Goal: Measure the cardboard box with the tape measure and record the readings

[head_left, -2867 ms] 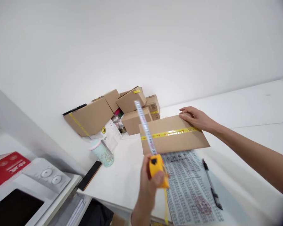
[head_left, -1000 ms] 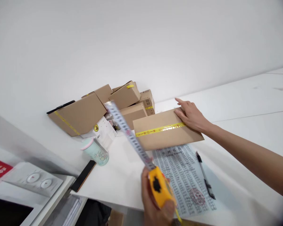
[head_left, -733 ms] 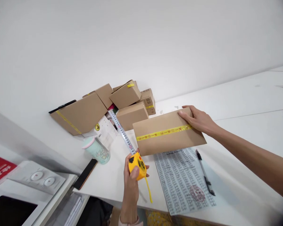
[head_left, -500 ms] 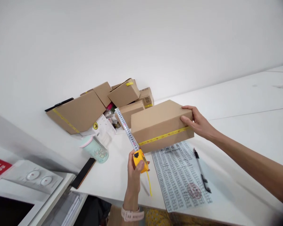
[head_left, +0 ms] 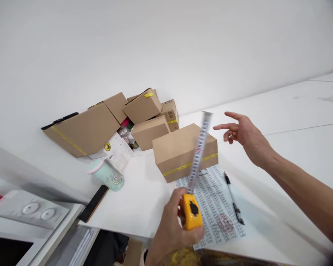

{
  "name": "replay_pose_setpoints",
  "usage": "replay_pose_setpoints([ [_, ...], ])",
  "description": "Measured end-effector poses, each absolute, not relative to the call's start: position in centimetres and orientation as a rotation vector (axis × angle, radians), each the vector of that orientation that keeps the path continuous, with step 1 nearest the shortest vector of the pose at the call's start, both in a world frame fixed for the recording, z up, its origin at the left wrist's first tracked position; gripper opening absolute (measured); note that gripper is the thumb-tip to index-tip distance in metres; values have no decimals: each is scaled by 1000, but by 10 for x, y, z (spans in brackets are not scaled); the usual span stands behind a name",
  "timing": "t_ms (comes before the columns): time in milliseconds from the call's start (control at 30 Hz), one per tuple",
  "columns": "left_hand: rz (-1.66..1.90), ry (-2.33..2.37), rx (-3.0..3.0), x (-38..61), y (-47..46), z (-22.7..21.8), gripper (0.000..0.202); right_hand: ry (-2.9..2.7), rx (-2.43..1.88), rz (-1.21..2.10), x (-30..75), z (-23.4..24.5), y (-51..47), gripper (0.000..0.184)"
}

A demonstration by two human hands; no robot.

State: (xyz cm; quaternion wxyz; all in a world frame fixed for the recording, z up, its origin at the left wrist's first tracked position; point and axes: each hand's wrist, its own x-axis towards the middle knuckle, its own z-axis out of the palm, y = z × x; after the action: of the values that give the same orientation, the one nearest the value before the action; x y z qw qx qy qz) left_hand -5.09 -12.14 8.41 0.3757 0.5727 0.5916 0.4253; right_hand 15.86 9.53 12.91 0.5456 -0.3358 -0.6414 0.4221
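Note:
My left hand (head_left: 173, 221) grips a yellow tape measure (head_left: 192, 214) near the table's front edge. Its blade (head_left: 199, 151) sticks out upward and slightly right, blurred, passing in front of a cardboard box (head_left: 183, 144) with a yellow tape strip. The box rests on the table across the top of a printed sheet (head_left: 213, 207). My right hand (head_left: 242, 135) is in the air to the right of the box, fingers spread, apart from it and holding nothing. A black-capped pen (head_left: 233, 199) lies on the sheet's right side.
Several cardboard boxes (head_left: 84, 127) are heaped against the wall at the back left. In front of them stand a mint tumbler (head_left: 111, 177) and a white card (head_left: 118, 151). A dark flat object (head_left: 94, 203) lies at the table's left edge, beside a white appliance with dials (head_left: 30, 208).
My right hand has let go of the box and pulled away. The box now sits on the table. My left hand has swung the tape measure rightward, its blade crossing the box's front.

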Motion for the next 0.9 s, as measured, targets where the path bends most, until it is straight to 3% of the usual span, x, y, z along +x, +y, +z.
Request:
replay_pose_setpoints([
  [233,813,1565,1646,-37,-118,74,76,-1388,-763,1176,180,135,58,31],
  [367,965,1540,1439,-34,-119,69,112,-1550,-773,1210,182,108,39,31],
  [433,1080,1478,1413,-31,-117,70,120,-1751,-741,1227,176,94,28,31],
  [567,1176,1459,1523,-31,-104,86,109,-2031,-792,1060,166,70,18,32],
  [767,1412,1961,1862,-62,-44,138,72,-2171,-1459,601,174,25,43,41],
  [900,1259,2252,2188,-90,16,149,59,-2331,-1539,487,169,3,49,33],
])
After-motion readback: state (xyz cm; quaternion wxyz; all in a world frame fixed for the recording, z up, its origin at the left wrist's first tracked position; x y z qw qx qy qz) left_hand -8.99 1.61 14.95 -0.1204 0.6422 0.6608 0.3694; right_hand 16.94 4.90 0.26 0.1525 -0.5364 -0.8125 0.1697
